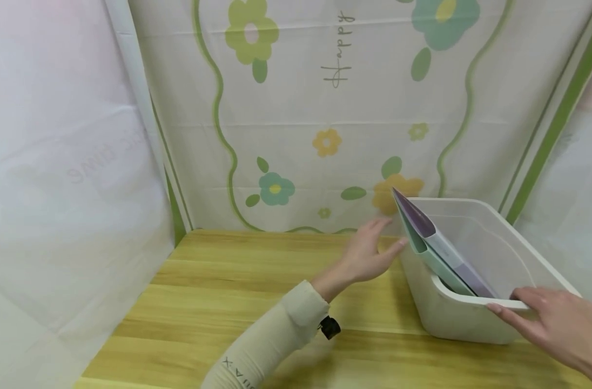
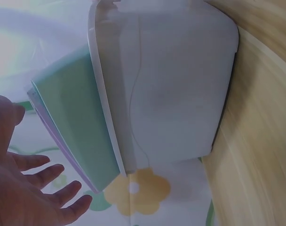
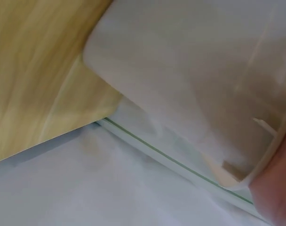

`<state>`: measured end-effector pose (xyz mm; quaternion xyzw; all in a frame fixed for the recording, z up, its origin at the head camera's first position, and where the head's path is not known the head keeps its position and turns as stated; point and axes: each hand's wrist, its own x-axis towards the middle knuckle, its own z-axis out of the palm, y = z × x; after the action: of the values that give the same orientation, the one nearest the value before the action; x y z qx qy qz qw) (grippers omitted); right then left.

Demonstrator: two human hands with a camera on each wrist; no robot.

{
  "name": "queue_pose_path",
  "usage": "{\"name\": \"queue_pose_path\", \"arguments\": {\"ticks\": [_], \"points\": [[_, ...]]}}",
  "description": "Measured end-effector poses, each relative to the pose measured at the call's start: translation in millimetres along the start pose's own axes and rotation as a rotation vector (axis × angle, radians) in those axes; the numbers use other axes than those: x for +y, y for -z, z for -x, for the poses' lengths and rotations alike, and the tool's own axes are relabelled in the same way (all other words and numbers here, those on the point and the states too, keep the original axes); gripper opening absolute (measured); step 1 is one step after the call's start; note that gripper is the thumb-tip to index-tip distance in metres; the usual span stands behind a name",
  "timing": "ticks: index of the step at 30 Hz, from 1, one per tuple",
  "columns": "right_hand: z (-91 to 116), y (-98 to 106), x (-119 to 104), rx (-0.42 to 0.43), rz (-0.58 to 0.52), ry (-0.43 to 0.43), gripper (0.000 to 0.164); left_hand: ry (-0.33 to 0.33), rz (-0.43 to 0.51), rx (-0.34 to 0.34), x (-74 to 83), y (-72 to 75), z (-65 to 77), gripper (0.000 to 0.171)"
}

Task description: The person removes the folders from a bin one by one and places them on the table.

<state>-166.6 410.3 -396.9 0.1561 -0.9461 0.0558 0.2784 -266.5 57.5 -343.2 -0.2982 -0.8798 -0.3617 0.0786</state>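
Observation:
A white plastic bin point(image 1: 458, 321) stands on the table at the right. Two binders, one purple point(image 1: 419, 220) and one mint green point(image 1: 445, 272), lean side by side in it, their upper ends jutting past the left rim. My left hand point(image 1: 366, 256) is held just left of those ends, fingers spread and nothing in it. In the left wrist view, a gap shows between this hand point(image 2: 35, 179) and the green cover point(image 2: 79, 108). With thumb outside and fingers over the edge, my right hand point(image 1: 563, 319) grips the bin's near rim. The binders' lower parts are hidden inside.
The wood-grain table point(image 1: 203, 302) extends left of the bin. A flower-print curtain point(image 1: 286, 108) hangs behind it, with pale sheets point(image 1: 58, 216) at both sides. A black strap piece point(image 1: 330, 327) sits by my left sleeve point(image 1: 276, 340).

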Motion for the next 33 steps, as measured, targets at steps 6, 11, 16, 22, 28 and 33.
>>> {"name": "queue_pose_path", "arguments": {"ticks": [6, 11, 16, 22, 28, 33], "points": [[2.8, -6.9, 1.0, 0.079, 0.018, 0.008, 0.048, -0.015, 0.001, -0.002, 6.0, -6.0, -1.0, 0.066], [3.5, -11.0, 3.4, 0.145, 0.037, 0.033, 0.057, -0.02, -0.004, -0.005, 9.0, -10.8, -0.2, 0.066], [2.1, -10.8, 3.7, 0.178, 0.04, 0.049, 0.057, -0.031, -0.01, -0.002, 12.6, -13.1, -1.6, 0.066], [0.2, -10.8, 3.1, 0.197, 0.045, 0.068, 0.058, -0.035, -0.015, -0.006, 14.7, -16.0, -3.9, 0.064], [0.9, -11.4, 3.4, 0.205, 0.046, 0.07, 0.057, -0.035, -0.02, -0.001, 16.7, -17.6, -5.1, 0.062], [0.5, -11.2, 3.4, 0.209, 0.046, 0.071, 0.058, -0.039, -0.02, -0.002, 18.1, -17.5, -6.0, 0.062]]}}
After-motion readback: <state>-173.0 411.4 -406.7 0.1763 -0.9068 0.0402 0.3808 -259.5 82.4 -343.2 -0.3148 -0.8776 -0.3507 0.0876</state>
